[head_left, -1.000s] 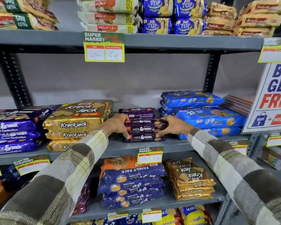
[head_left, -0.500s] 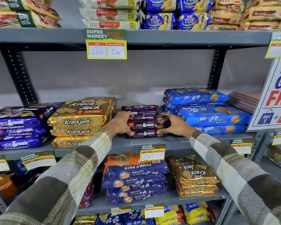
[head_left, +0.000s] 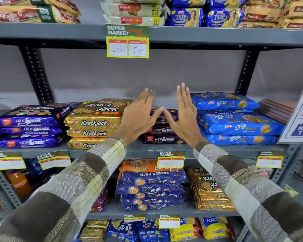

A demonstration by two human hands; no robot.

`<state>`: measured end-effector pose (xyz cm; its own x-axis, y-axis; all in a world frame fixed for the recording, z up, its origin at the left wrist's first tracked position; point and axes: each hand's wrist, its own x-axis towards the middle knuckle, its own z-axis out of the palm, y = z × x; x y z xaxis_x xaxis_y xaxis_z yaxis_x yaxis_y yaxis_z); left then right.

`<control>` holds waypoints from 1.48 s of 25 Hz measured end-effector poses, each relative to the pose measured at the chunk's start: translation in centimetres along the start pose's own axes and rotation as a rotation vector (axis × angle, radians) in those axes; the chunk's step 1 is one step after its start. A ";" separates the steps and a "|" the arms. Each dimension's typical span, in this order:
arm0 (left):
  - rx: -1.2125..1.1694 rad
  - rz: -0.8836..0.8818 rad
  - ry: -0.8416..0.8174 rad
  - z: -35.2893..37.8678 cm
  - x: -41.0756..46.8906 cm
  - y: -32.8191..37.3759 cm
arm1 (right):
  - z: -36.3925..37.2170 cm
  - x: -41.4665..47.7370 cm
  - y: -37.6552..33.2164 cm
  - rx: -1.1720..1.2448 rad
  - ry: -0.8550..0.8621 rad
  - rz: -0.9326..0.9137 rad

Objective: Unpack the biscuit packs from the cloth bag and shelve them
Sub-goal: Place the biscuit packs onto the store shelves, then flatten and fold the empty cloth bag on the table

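Observation:
A small stack of dark purple Hide & Seek biscuit packs (head_left: 163, 135) lies on the middle grey shelf (head_left: 143, 149), between gold Krackjack packs (head_left: 94, 123) and blue 20-20 packs (head_left: 238, 126). My left hand (head_left: 138, 117) and my right hand (head_left: 184, 116) are raised in front of the stack, fingers straight and pointing up, thumbs meeting at the tips. Neither hand holds anything. The cloth bag is not in view.
More purple Hide & Seek packs (head_left: 28, 126) sit at the shelf's left. A price tag (head_left: 127, 41) hangs from the upper shelf. A promo sign (head_left: 299, 123) stands at the right. Lower shelves hold blue family packs (head_left: 150, 187) and gold packs (head_left: 210, 189).
Both hands have let go of the purple stack and lifted up and back from it, fingers now spread straight. The stack stays on the shelf.

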<state>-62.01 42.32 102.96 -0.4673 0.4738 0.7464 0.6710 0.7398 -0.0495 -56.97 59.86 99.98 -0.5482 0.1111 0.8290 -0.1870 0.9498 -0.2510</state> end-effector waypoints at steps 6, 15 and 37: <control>0.237 -0.144 0.181 -7.5 -4.0 -8.0 | 6.3 2.7 -13.7 0.410 0.049 -0.142; 0.626 -0.721 0.005 -21.3 -28.9 -23.7 | 18.2 -7.0 -41.9 0.619 -0.273 -0.515; 0.665 -1.839 -0.342 -36.5 -83.5 -29.4 | 31.5 -47.0 -79.4 0.748 -1.244 -0.894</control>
<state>-21.68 -36.41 66.32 -0.3490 -0.9360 0.0467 -0.9060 0.3497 0.2384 -42.06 -29.97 65.12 -0.2584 -0.9641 0.0606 -0.8820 0.2098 -0.4220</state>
